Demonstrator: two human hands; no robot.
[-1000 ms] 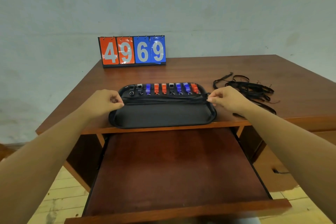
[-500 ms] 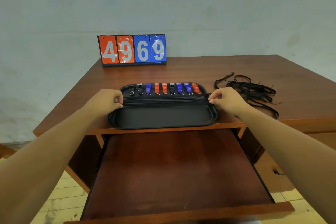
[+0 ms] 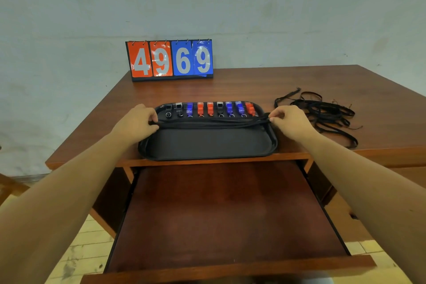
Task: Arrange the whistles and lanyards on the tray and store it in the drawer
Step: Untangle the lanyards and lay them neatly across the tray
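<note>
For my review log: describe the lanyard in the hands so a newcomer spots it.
On the wooden desk, find the black tray at its front. Below its whistle row, a lanyard stretches straight across, pinched by the left hand and right hand, unlike the tangled pile right of the tray.

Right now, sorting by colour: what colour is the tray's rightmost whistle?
The rightmost whistle is orange; head view.

Drawer front [image 3: 230, 271] partly off-frame, btm.

Pale blotchy wall [image 3: 69, 18], brown wooden desk [image 3: 253, 80], flip scoreboard [image 3: 170, 60], light plank floor [image 3: 76, 256]
</note>
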